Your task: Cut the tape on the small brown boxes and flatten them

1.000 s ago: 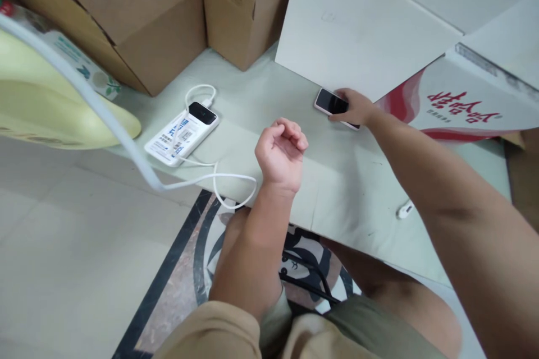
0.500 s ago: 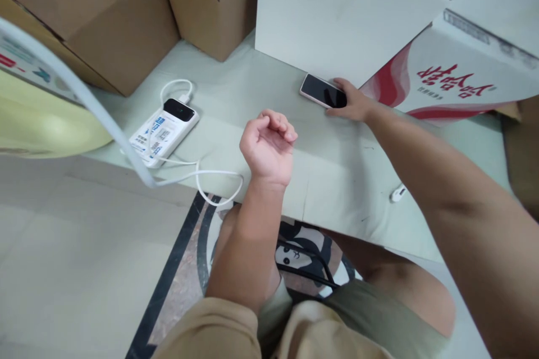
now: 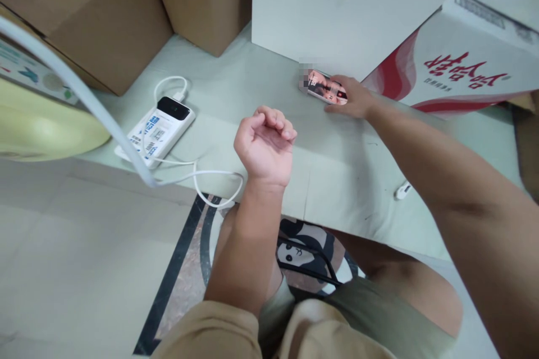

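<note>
My right hand (image 3: pixel 351 98) grips the right end of a smartphone (image 3: pixel 324 88), its thumb along the near edge and fingers along the far edge. The phone lies face up at the foot of a white box, its screen lit with a picture. In the middle my left hand (image 3: pixel 267 146) is held palm up over the table's front part, loosely cupped, with nothing in it. To its left a white power bank (image 3: pixel 158 130) with a black display panel lies on the table. A white cable (image 3: pixel 217 173) is plugged into its far end and loops over the table edge.
Cardboard boxes (image 3: pixel 113 28) stand at the back left, a large white box (image 3: pixel 328 11) and a red-and-white carton (image 3: pixel 463 70) at the back right. A small white object (image 3: pixel 403 190) lies near my right forearm. A pale yellow rounded object (image 3: pixel 46 129) is at left.
The phone's screen has gone from dark to lit. My right hand stays on the phone, and my left hand keeps its cupped pose. The view has shifted slightly.
</note>
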Motion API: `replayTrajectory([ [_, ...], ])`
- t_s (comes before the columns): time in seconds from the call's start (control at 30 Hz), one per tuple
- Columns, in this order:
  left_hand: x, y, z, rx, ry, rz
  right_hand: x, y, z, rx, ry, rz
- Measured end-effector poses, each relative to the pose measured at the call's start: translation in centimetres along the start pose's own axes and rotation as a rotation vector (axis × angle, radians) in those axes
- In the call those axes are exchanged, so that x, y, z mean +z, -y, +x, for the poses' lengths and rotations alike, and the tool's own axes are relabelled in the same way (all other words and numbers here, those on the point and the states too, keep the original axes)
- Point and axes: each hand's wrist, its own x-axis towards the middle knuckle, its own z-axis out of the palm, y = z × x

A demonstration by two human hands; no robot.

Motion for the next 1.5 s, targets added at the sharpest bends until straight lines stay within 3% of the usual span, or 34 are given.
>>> replayTrajectory([
  [0.17,-0.1,-0.1,0.0,-0.002,-0.023,0.01,-0.1,0.2,-0.8,0.066,-0.022,-0.04],
  [0.43,-0.4,-0.1,0.1,0.013,0.015,-0.026,0.3,-1.7,-2.2,0.075,-0.064,-0.069],
  [0.87,-0.2,0.1,0.1,-0.009,0.011,-0.023,0.3,-1.1,-2.5,0.08,-0.071,-0.063],
  [0.97,-0.2,0.0,0.0,-0.006,-0.005,-0.005,0.2,0.0,-2.9,0.052,-0.187,-0.076],
  [1.1,-0.2,-0.4,-0.1,0.005,-0.035,0.02,-0.7,2.7,-2.8,0.108,-0.404,-0.025],
  [1.2,-0.5,-0.7,-0.2,0.015,-0.013,-0.018,-1.6,5.9,-1.6,0.142,-0.474,0.056],
  [1.33,-0.8,-1.3,-0.3,0.028,0.01,-0.076,-2.3,12.7,1.0,0.06,-0.314,0.18],
  [1.4,-1.0,-1.6,-0.3,0.032,0.011,-0.102,-2.5,16.8,2.3,-0.053,-0.22,0.224],
  [1.5,-1.3,-2.2,-0.3,0.054,0.003,-0.129,-3.1,22.5,4.1,-0.237,-0.175,0.201],
])
